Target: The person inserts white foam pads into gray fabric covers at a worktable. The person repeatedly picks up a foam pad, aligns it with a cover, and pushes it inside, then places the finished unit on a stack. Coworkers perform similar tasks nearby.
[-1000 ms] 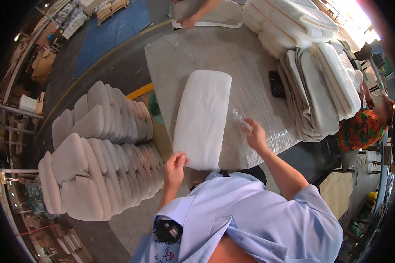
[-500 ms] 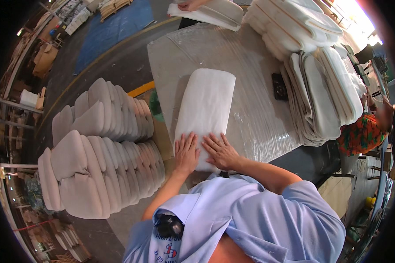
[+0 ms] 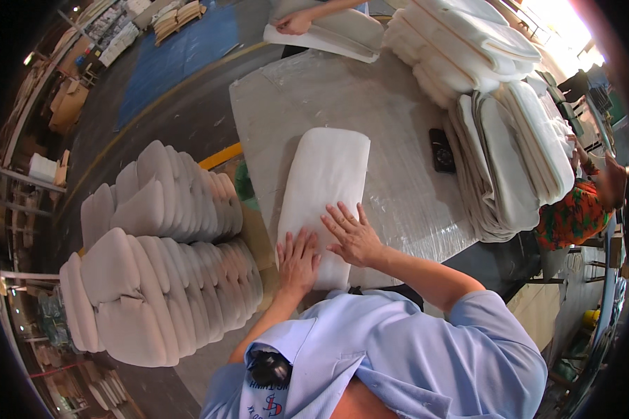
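Note:
A long white padded cushion piece (image 3: 325,167) with rounded far corners lies flat on a table wrapped in clear plastic film (image 3: 405,188). My left hand (image 3: 298,260) rests on its near left part, fingers spread and pointing away from me. A little farther along the pad, my right hand (image 3: 354,234) lies near its right edge, with the fingers fanned out. Neither hand grips anything. Both palms face down on the white surface.
Left of the table stand rows of grey-white cushions (image 3: 154,293). At the right are folded white felt pieces (image 3: 496,160) and fluffy white batting (image 3: 461,42). A dark device (image 3: 442,150) lies beside them. Across the table, another person's hand (image 3: 293,23) holds a pale pad (image 3: 342,31).
My right hand has slid farther up the pad, away from me. My left hand stays near its near left edge. The other person's hand and arm show more fully.

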The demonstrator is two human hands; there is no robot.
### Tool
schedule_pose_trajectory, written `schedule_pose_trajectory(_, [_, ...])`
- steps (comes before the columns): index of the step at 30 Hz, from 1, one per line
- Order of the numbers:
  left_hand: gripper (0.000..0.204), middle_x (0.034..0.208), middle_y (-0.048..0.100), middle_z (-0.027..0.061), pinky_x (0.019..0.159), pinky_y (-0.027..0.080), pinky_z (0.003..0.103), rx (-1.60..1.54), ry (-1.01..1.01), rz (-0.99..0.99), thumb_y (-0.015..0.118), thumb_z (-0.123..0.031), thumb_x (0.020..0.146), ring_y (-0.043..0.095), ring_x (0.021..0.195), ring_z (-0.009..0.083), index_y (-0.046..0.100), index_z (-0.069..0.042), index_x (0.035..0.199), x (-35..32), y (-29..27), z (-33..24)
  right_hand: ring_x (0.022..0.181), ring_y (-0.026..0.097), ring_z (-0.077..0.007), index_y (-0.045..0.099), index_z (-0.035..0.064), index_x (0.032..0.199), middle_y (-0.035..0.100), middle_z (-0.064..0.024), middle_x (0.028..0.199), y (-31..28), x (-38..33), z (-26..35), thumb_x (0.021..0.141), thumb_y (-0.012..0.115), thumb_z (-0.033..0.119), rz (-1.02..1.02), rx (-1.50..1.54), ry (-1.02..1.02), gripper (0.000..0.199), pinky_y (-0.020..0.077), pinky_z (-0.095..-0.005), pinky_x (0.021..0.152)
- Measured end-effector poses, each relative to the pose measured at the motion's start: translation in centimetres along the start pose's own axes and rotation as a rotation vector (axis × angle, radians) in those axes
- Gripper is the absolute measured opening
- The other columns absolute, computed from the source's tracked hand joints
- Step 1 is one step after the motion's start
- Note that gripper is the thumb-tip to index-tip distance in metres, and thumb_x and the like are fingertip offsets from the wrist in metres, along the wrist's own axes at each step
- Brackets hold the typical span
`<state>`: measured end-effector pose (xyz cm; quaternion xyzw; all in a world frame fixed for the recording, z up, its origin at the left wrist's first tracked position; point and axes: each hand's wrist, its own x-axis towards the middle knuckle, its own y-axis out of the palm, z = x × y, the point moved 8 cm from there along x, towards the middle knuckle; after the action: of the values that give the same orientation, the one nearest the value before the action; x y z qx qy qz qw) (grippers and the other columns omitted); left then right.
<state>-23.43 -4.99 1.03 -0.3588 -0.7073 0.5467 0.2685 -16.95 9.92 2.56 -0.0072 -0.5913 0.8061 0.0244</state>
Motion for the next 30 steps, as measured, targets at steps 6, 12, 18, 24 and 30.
schedule_pose_trajectory(6, [0.065,0.173,0.036,0.0064,0.128,0.016,0.065,-0.028,0.006,-0.006,0.062,-0.041,0.102,0.029,0.159,0.0422,0.048,-0.023,0.162,-0.3,0.0,0.3,0.167,0.010,-0.0323,0.031,0.0162,0.170,0.018,-0.0111,0.179,2.7,-1.7,-1.4,0.105,0.052,0.060,0.080,0.060,0.059,0.081,0.0094,-0.0672,0.130])
schedule_pose_trajectory(12, [0.057,0.157,0.055,0.0210,0.121,0.038,0.050,-0.486,-0.066,-0.304,0.068,-0.030,0.101,0.049,0.145,0.0409,0.058,-0.009,0.153,0.7,-3.6,4.7,0.153,0.043,-0.0378,0.049,0.0099,0.159,0.044,-0.0154,0.167,-1.8,-2.9,-5.9,0.104,0.066,0.035,-0.378,0.479,0.212,0.063,0.0392,-0.0507,0.122])
schedule_pose_trajectory(18, [0.054,0.130,0.072,0.0190,0.099,0.054,0.039,-0.898,-0.653,0.085,0.073,-0.027,0.101,0.070,0.115,0.0267,0.060,0.004,0.144,2.0,0.2,11.0,0.097,0.068,-0.0222,0.063,0.0001,0.139,0.072,-0.0123,0.111,5.3,-2.9,-8.8,0.110,0.058,0.029,-0.191,1.300,0.826,0.042,0.0529,-0.0368,0.083])
schedule_pose_trajectory(24, [0.060,0.123,0.071,0.0210,0.093,0.055,0.038,-1.030,-0.690,-0.079,0.074,-0.032,0.101,0.069,0.107,0.0249,0.053,0.005,0.143,0.5,0.0,5.8,0.074,0.058,-0.0156,0.072,-0.0028,0.114,0.064,-0.0042,0.086,5.1,-2.8,-11.2,0.112,0.053,0.037,-0.193,1.491,0.831,0.043,0.0485,-0.0343,0.066])
schedule_pose_trajectory(30, [0.059,0.131,0.066,0.0253,0.097,0.054,0.042,-1.007,-0.723,0.262,0.077,-0.032,0.098,0.068,0.113,0.0317,0.053,0.003,0.140,-5.2,4.1,0.0,0.087,0.069,-0.0235,0.072,0.0004,0.120,0.074,-0.0103,0.098,2.6,-5.7,-14.5,0.111,0.054,0.036,-0.036,1.034,0.780,0.041,0.0553,-0.0399,0.079])
